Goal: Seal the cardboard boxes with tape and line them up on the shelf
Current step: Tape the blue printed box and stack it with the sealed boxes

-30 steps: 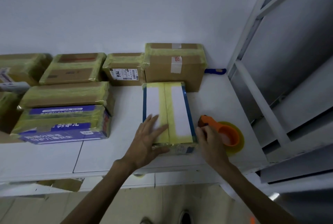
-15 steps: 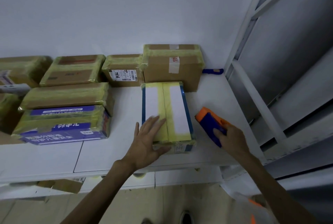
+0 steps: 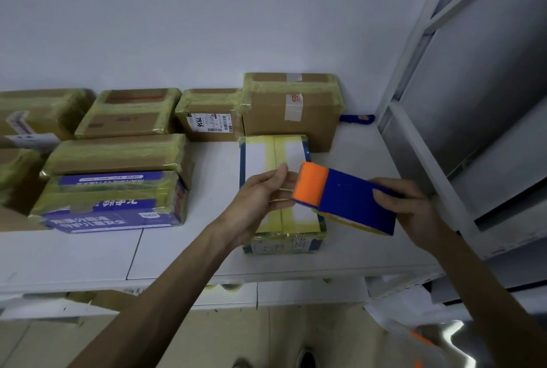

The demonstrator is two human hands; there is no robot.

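Head view: right grip wrapped round dispenser, above taped box on shelf; left grip loose, straight fingers touching orange end.

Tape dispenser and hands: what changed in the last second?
The right hand lifted the tape dispenser off the shelf and brought it left, over the white-topped box. The left hand came up off that box, and its fingers now reach the dispenser's orange end. The white-topped box and the taped boxes around it stayed put.
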